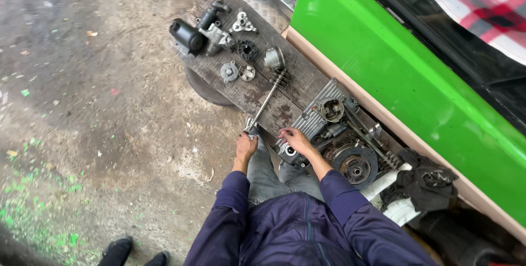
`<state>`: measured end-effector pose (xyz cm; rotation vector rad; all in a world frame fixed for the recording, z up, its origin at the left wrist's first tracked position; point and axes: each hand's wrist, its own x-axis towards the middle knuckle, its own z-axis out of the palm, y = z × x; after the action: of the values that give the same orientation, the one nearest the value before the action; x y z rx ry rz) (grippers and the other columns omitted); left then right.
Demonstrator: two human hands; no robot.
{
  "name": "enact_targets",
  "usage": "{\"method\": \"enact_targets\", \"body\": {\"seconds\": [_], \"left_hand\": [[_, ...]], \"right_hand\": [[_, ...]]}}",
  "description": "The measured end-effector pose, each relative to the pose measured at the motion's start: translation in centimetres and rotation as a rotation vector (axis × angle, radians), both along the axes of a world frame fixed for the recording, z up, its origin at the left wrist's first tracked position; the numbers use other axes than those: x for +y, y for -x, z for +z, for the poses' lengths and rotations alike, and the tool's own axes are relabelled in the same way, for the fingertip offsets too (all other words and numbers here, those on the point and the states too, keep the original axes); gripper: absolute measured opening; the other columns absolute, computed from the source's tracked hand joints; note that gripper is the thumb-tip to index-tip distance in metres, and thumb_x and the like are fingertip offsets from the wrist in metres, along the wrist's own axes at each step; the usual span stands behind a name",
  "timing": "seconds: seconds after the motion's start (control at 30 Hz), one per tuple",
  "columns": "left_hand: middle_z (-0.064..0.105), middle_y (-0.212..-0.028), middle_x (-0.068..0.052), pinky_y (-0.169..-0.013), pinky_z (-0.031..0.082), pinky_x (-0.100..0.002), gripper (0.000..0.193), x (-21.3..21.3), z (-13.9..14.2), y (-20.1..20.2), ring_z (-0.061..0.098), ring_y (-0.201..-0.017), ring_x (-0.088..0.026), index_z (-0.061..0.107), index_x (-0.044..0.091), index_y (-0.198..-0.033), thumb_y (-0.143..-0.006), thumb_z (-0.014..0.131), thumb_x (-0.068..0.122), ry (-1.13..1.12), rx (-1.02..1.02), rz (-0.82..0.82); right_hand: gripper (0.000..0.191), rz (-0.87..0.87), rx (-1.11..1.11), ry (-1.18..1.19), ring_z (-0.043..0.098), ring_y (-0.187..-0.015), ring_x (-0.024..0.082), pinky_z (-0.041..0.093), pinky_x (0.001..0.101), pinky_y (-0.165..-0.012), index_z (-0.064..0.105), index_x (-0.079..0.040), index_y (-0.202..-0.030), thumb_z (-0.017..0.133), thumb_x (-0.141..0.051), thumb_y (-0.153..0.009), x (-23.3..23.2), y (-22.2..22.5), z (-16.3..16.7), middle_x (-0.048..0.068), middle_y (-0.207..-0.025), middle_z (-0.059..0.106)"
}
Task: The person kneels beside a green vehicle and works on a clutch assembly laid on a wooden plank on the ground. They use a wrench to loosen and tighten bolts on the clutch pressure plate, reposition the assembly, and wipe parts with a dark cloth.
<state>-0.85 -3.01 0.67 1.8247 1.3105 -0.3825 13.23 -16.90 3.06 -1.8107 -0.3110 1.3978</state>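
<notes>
**Wrench handle in left hand, long axis running up-right**

Long wrench (267, 101) lies on the wooden board (296, 77), socket end away up-right, near end gripped by the closed left hand (245, 145). The right hand (295, 139) rests open, fingers spread, on the engine casing (320, 121) just beside it.

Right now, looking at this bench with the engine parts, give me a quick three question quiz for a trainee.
1. True or false: the left hand grips the long metal shaft at its near end.
2. What does the right hand rest on?
A. dark rag
B. ribbed engine casing
C. green vehicle panel
3. Fill in: the loose small parts lie on a wooden ____.

Key: 1 true; 2 B; 3 plank.
</notes>
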Motion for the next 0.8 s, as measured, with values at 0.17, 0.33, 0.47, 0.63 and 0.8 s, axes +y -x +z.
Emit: {"method": "enact_targets", "body": {"seconds": [0.17, 0.33, 0.47, 0.63, 0.8], "left_hand": [[0.06, -0.132, -0.03, -0.105, 0.044, -0.049, 0.073, 3.3, -2.8, -1.7, 0.057, -0.124, -0.045, 0.046, -0.005, -0.139, -0.086, 0.07, 0.039, 0.081, -0.236, -0.039], [0.064, -0.131, -0.028, -0.107, 0.044, -0.049, 0.067, 5.1, -4.6, -3.4, 0.057, -0.126, -0.045, 0.054, -0.004, -0.132, -0.092, 0.067, 0.048, 0.204, -0.155, -0.18], [0.065, -0.128, -0.029, -0.103, 0.047, -0.05, 0.068, 5.0, -5.9, -4.9, 0.06, -0.122, -0.046, 0.055, -0.003, -0.131, -0.091, 0.067, 0.052, 0.276, -0.098, -0.24], [0.071, -0.116, -0.025, -0.098, 0.048, -0.051, 0.054, 4.0, -6.1, -4.6, 0.063, -0.114, -0.046, 0.063, 0.008, -0.124, -0.096, 0.058, 0.054, 0.298, -0.057, -0.105], [0.075, -0.092, -0.022, -0.102, 0.045, -0.048, 0.047, 3.8, -3.3, -3.6, 0.069, -0.098, -0.042, 0.072, 0.01, -0.103, -0.101, 0.052, 0.052, 0.246, -0.173, -0.253]], "right_hand": [[0.033, -0.062, -0.045, 0.145, 0.073, -0.084, 0.015, 0.058, 0.0301, -0.078, 0.066, 0.001, -0.127, 0.057, -0.021, -0.104, 2.6, -0.7, -1.9, 0.011, -0.108, 0.078], [0.033, -0.197, 0.033, 0.205, 0.072, -0.085, 0.015, 0.059, 0.0307, -0.079, 0.066, -0.002, -0.127, 0.058, -0.023, -0.103, 2.7, -0.2, -2.2, 0.01, -0.109, 0.076], [0.033, -0.279, 0.068, 0.226, 0.071, -0.084, 0.015, 0.058, 0.0306, -0.076, 0.066, 0.0, -0.124, 0.06, -0.024, -0.102, 2.2, 1.1, -2.0, 0.011, -0.105, 0.075], [0.031, -0.255, 0.015, 0.171, 0.071, -0.089, 0.012, 0.06, 0.0276, -0.079, 0.067, 0.003, -0.121, 0.06, -0.022, -0.103, 1.9, 2.5, -1.7, 0.009, -0.107, 0.074], [0.033, -0.245, -0.005, 0.238, 0.072, -0.081, 0.014, 0.058, 0.0283, -0.072, 0.066, 0.002, -0.124, 0.06, -0.022, -0.102, 3.2, 2.5, -0.8, 0.008, -0.102, 0.075]]}}
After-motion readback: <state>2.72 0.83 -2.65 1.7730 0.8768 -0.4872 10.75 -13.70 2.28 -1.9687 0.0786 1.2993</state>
